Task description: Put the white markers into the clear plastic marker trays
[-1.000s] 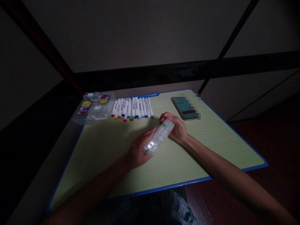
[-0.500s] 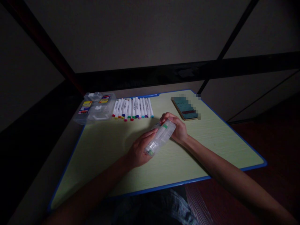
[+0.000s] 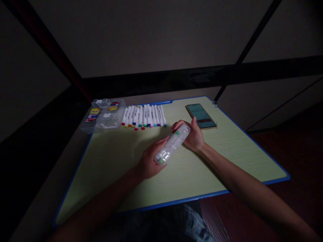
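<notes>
A long clear plastic case (image 3: 173, 144) with a green-tipped marker inside is held slanted above the middle of the table. My left hand (image 3: 148, 163) grips its near end, fingers curled around it. My right hand (image 3: 193, 136) holds its far end, thumb up and fingers wrapped beneath. Behind them, a row of several white markers (image 3: 143, 117) with coloured caps lies side by side on the pale green table (image 3: 113, 158).
A clear plastic box (image 3: 104, 116) with coloured labels sits at the table's far left corner. A phone (image 3: 201, 116) with a lit screen lies at the far right, just beyond my right hand. The table has a blue rim; dark floor surrounds it.
The case has been tilted slightly between my hands, and my right thumb has lifted off it. Both hands stay in nearly the same place.
</notes>
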`<move>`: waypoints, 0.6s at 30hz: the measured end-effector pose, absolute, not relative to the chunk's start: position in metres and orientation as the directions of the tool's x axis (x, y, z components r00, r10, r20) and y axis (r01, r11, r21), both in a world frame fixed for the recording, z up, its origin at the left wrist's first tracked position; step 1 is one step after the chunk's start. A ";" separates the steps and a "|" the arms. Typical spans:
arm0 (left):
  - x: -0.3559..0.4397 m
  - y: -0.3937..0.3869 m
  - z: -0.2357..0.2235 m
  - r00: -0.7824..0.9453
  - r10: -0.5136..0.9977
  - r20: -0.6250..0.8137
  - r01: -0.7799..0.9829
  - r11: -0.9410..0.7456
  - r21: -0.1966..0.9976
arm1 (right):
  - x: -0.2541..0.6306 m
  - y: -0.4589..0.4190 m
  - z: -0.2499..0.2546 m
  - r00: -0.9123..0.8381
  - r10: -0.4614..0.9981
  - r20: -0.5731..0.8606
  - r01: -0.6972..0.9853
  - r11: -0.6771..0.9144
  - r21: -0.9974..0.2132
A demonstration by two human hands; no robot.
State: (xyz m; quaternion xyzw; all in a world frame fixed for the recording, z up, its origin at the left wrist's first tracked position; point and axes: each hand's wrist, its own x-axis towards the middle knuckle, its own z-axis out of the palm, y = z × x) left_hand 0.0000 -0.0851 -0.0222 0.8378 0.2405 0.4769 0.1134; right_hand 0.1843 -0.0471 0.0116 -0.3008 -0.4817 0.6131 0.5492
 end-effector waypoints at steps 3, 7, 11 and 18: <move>0.000 -0.086 -0.022 0.405 0.544 0.735 0.332 -0.836 0.436 | 0.187 -0.046 0.007 -0.243 0.946 0.215 -0.403 0.104 -0.909; 0.001 -0.091 -0.019 0.325 0.634 0.702 0.418 -0.762 0.495 | 0.194 -0.044 0.003 -0.308 0.917 0.254 -0.341 0.143 -0.929; 0.002 -0.095 -0.015 0.283 0.658 0.698 0.418 -0.740 0.527 | 0.199 -0.041 0.001 -0.358 0.905 0.229 -0.191 0.169 -0.967; 0.001 -0.091 -0.006 0.282 0.658 0.698 0.212 -0.752 0.624 | 0.201 -0.034 -0.008 -0.367 0.889 0.273 -0.155 0.231 -0.961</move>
